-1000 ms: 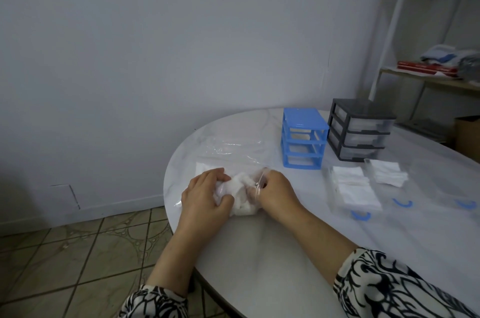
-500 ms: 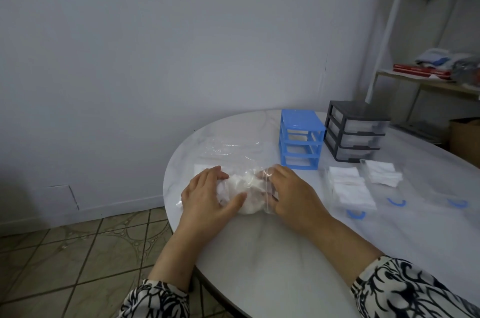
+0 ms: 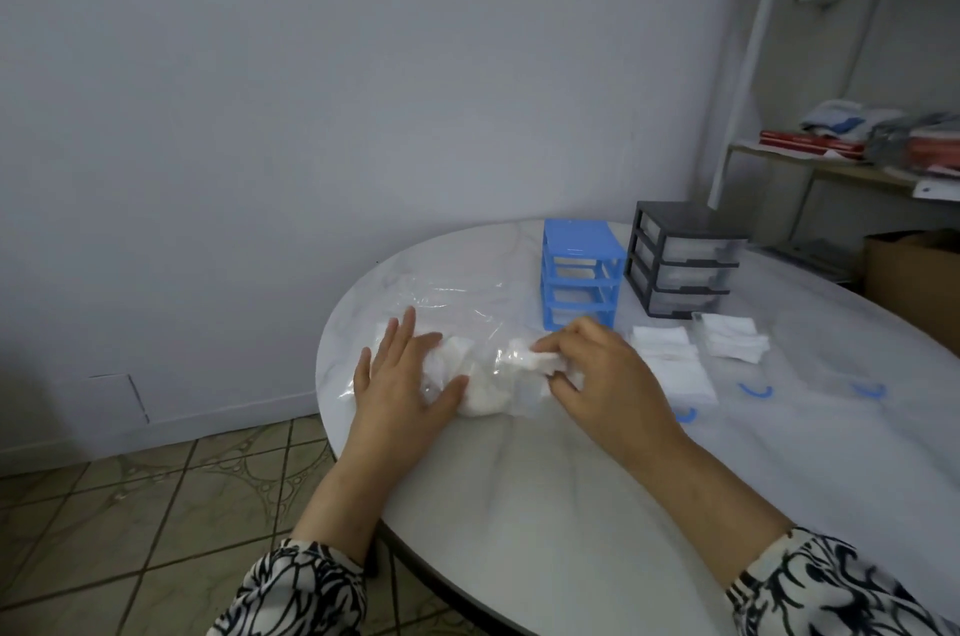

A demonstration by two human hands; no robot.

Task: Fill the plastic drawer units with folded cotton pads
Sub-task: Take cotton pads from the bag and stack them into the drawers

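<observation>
While the pads (image 3: 483,391) sit in a clear bag (image 3: 452,318) on the counter (image 3: 545,495), your left hand (image 3: 400,386) lies spread flat on it and your right hand (image 3: 602,381) pinches a pad; blue drawers (image 3: 582,290) and black drawers (image 3: 680,259) stand just behind.

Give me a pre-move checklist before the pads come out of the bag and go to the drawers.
1. Clear bag pinned by left hand, fingers flat: ok.
2. Right hand pinching a white pad at the bag mouth: ok.
3. Pad fully out of the bag: cannot tell.
4. Blue drawer unit has a drawer open: not ok, all look shut.
5. Black drawer unit has a drawer open: not ok.
6. Path to the blue unit free: ok.
</observation>
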